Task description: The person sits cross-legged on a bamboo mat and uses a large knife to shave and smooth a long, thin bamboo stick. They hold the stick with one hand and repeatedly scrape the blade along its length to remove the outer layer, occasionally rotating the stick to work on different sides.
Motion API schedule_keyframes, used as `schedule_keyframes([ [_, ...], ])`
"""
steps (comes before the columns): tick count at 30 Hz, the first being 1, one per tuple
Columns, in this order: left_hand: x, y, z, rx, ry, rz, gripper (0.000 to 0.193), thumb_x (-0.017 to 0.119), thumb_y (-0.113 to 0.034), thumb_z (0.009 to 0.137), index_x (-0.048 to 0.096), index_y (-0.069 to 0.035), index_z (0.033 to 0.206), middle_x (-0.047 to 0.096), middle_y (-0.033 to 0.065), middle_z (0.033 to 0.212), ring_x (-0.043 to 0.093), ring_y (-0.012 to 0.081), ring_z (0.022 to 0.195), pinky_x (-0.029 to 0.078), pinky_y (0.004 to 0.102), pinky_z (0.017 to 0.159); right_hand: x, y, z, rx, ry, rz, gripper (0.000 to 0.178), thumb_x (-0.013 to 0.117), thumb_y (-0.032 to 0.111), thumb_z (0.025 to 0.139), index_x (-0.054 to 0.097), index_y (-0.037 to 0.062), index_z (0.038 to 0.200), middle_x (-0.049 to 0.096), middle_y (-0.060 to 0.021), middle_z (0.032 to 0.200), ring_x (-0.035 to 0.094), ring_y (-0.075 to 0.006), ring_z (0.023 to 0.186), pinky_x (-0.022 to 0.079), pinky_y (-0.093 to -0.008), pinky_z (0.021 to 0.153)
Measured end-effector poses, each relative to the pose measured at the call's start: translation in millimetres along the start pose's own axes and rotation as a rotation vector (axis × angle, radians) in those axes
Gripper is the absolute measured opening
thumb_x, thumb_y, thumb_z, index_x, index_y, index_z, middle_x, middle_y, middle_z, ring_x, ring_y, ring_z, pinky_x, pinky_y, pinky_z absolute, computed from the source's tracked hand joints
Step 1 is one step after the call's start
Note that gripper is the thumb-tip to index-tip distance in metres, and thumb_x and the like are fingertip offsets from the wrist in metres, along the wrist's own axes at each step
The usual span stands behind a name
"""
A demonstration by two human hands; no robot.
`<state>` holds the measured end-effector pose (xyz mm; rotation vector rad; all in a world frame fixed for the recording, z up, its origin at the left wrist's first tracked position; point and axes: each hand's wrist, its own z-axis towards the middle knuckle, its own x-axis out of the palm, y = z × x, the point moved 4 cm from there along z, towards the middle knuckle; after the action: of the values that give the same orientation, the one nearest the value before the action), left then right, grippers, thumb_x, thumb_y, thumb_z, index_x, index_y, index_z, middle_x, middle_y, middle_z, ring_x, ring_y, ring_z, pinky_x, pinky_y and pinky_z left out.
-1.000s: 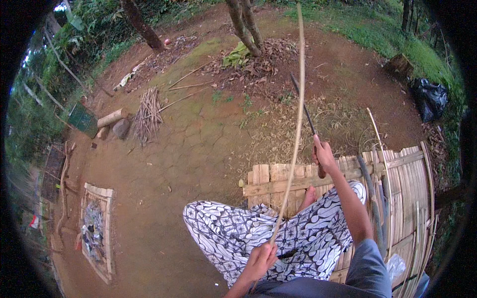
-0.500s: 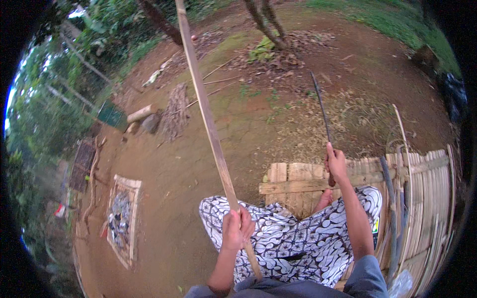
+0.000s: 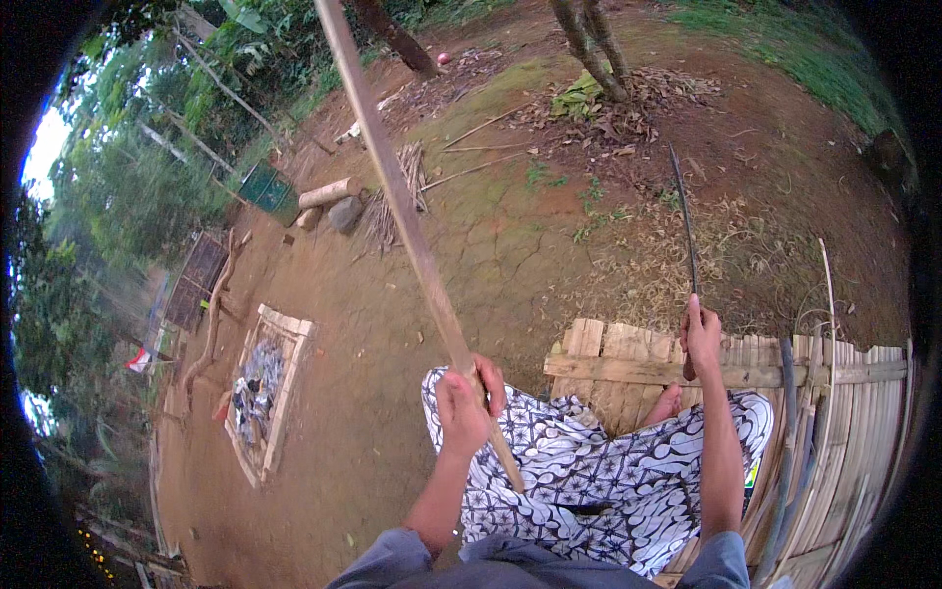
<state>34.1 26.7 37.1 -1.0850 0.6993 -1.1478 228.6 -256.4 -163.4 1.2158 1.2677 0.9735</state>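
Note:
My left hand (image 3: 469, 404) is wrapped round the lower part of a long, flat wooden strip (image 3: 407, 221). The strip slants up and away to the left, past the top of the view, and its lower end lies over my patterned cloth (image 3: 608, 491). In my right hand (image 3: 702, 339) is the handle of a machete (image 3: 683, 211), its thin dark blade pointing away from me and upward. The blade stands well apart from the strip. My bare foot (image 3: 665, 404) shows under the cloth, below the right hand.
I sit on a bamboo platform (image 3: 638, 368) with poles (image 3: 790, 412) lying at its right. Shavings (image 3: 657, 255) cover the ground ahead, near a tree (image 3: 589, 49). A framed ash pit (image 3: 285, 319), a sticks bundle (image 3: 397, 196) and a log (image 3: 331, 191) are at left.
The surroundings have shifted right and turned a little in view. My left hand sits slightly higher, with the strip's lower end raised. The machete remains in my right hand, away from the strip.

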Motion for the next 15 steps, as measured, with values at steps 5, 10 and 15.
schedule_keyframes([
  [5,7.3,-19.7,17.1,-0.007,-0.009,-0.087,0.051,0.024,-0.049,0.098,0.042,-0.006,0.078,0.036,0.0025,0.047,0.032,0.0113,0.039,0.027,0.0257,0.039,2.5,9.0,-5.2,0.055,0.0,0.002,0.06,0.043,0.052,0.092,0.051,0.0034,0.058,0.045,-0.002,0.044,0.045,-0.0112,0.038,0.036,-0.028,0.041],
  [10,15.3,-18.8,10.3,0.08,0.039,-0.117,0.037,0.035,-0.037,0.099,0.044,-0.005,0.083,0.045,0.0044,0.056,0.041,0.0093,0.044,0.034,0.0219,0.04,1.7,5.3,-2.5,0.001,-0.002,-0.089,0.061,0.043,0.053,0.091,0.051,0.0017,0.059,0.047,-0.004,0.047,0.046,-0.013,0.041,0.037,-0.0299,0.043],
  [15,15.0,-11.8,9.0,0.129,-0.055,0.036,0.038,0.036,-0.039,0.098,0.042,-0.005,0.083,0.04,0.003,0.051,0.038,0.0107,0.043,0.031,0.0241,0.038,1.8,-2.9,0.2,0.015,0.003,-0.141,0.061,0.044,0.052,0.091,0.053,-0.0003,0.061,0.049,-0.0066,0.048,0.049,-0.0161,0.045,0.039,-0.0331,0.047],
])
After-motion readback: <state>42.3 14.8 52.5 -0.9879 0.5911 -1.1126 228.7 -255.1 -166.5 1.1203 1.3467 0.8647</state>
